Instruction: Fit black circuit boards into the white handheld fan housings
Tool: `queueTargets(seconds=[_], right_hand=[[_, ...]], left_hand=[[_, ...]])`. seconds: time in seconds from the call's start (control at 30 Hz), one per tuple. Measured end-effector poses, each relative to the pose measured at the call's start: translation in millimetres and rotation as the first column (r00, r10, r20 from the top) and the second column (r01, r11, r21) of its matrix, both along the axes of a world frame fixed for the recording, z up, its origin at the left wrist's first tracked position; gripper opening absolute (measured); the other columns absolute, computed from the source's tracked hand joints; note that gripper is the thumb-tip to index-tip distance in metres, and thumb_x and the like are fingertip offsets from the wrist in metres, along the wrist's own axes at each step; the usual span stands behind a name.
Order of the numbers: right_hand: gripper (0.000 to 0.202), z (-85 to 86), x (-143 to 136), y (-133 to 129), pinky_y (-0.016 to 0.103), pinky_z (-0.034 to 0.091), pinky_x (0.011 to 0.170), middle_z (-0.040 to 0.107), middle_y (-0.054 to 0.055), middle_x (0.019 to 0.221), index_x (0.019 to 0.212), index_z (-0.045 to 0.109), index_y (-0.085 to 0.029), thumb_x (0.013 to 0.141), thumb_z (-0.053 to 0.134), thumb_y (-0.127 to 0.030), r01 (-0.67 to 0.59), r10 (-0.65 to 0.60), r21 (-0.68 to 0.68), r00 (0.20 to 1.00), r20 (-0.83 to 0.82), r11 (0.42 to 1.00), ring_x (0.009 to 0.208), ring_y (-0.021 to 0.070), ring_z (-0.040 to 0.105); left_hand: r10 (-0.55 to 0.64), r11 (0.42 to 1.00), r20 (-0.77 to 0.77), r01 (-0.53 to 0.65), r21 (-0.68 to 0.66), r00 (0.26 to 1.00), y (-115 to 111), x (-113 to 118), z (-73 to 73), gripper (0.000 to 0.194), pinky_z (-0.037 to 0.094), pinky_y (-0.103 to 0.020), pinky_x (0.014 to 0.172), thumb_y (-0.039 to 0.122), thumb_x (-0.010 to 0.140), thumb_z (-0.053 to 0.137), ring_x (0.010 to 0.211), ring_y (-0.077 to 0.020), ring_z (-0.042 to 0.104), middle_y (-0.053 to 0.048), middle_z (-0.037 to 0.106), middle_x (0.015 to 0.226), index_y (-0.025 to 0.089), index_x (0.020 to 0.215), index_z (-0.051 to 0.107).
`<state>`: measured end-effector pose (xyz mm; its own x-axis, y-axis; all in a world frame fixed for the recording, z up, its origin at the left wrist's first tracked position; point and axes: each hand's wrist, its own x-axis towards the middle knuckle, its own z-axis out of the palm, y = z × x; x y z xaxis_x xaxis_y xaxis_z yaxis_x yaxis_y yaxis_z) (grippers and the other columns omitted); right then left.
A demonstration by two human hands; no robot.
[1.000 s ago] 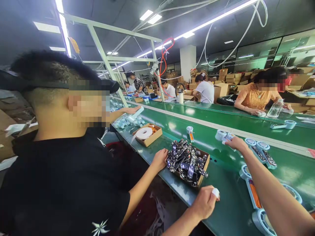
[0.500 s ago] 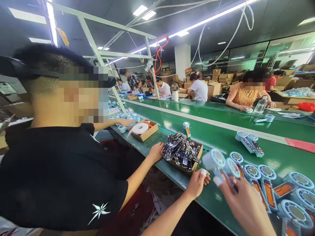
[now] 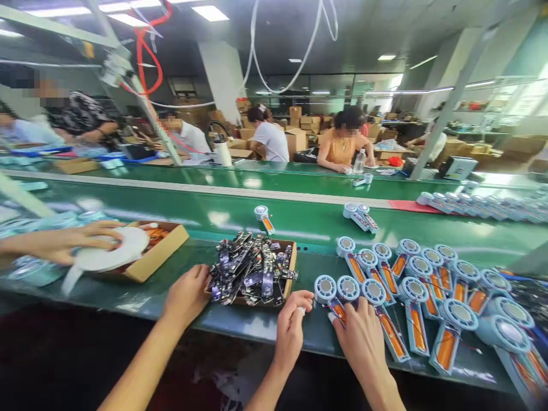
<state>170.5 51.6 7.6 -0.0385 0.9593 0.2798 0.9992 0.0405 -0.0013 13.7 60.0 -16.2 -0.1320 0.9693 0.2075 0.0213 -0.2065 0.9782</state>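
My left hand is loosely closed between the box of circuit boards and the fans, a white wrap on one finger; nothing shows in its grip. To its right, my right hand, its thumb tip wrapped in white, is closed around light blue handheld fan bodies at the belt's near edge. Their handles are partly hidden under my fingers. Several more fan bodies with orange-filled handles lie to the right. Black circuit boards are heaped in a cardboard box left of my hands.
A co-worker's hand touches the box's left side. Another person's hand is on a white tape roll in a second box. A lone fan body and a pair lie farther back on the green belt.
The view has swung right. My right hand has lowered the lifted fan bodies onto the belt beside the others. Another person's hand has come onto the tape roll.
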Motion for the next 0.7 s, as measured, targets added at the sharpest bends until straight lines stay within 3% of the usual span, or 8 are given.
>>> queueTargets(seconds=[0.13, 0.33, 0.47, 0.6, 0.7], right_hand=[[0.013, -2.2, -3, -4, 0.041, 0.055, 0.074, 0.063, 0.015, 0.102, 0.096, 0.069, -0.020, 0.087, 0.066, -0.030, -0.010, 0.006, -0.043, 0.997, -0.083, 0.999, 0.090, 0.0324, 0.066], [0.033, -12.6, 13, -4, 0.043, 0.056, 0.087, 0.061, 0.013, 0.123, 0.121, 0.061, -0.023, 0.088, 0.061, -0.026, -0.121, 0.100, -0.035, 0.927, -0.361, 0.992, 0.108, 0.0313, 0.065], [0.043, -12.0, 16, 2, 0.043, 0.052, 0.101, 0.052, 0.012, 0.143, 0.133, 0.055, -0.025, 0.090, 0.056, -0.026, -0.219, 0.159, -0.060, 0.847, -0.507, 0.974, 0.132, 0.0305, 0.054], [0.051, -8.9, 22, -4, 0.046, 0.049, 0.107, 0.039, 0.013, 0.157, 0.142, 0.050, -0.026, 0.093, 0.056, -0.038, -0.273, 0.181, -0.097, 0.825, -0.536, 0.957, 0.143, 0.0325, 0.043], [0.048, -13.0, 35, -10, 0.045, 0.052, 0.103, 0.040, 0.011, 0.157, 0.142, 0.050, -0.030, 0.096, 0.051, -0.042, -0.253, 0.179, -0.059, 0.813, -0.553, 0.966, 0.140, 0.0322, 0.046]], left_hand=[[-0.102, 0.995, 0.138, 0.101, 0.012, 0.985, -10, -4, 6.8, 0.021, 0.047, -0.035, 0.086, 0.017, 0.079, 0.043, 0.092, -0.0227, 0.061, -0.008, 0.069, 0.095, 0.021, 0.061, 0.049], [-0.204, 0.978, 0.203, 0.210, -0.006, 0.958, -21, -5, 30.0, 0.016, 0.048, -0.031, 0.075, 0.021, 0.084, 0.052, 0.080, -0.0189, 0.059, -0.005, 0.064, 0.087, 0.020, 0.068, 0.053], [-0.167, 0.980, 0.318, 0.193, -0.052, 0.933, -17, -13, 38.8, 0.002, 0.048, -0.030, 0.073, 0.020, 0.083, 0.058, 0.076, -0.0166, 0.059, -0.002, 0.063, 0.085, 0.021, 0.085, 0.058], [-0.086, 0.986, 0.282, 0.121, -0.111, 0.955, -17, -22, 44.3, 0.009, 0.047, -0.029, 0.072, 0.024, 0.087, 0.059, 0.070, -0.0150, 0.058, 0.001, 0.062, 0.076, 0.021, 0.095, 0.061], [-0.145, 0.983, 0.212, 0.165, -0.083, 0.966, -21, -28, 49.4, 0.017, 0.046, -0.028, 0.067, 0.024, 0.091, 0.053, 0.064, -0.0143, 0.059, 0.001, 0.060, 0.070, 0.019, 0.078, 0.062]])
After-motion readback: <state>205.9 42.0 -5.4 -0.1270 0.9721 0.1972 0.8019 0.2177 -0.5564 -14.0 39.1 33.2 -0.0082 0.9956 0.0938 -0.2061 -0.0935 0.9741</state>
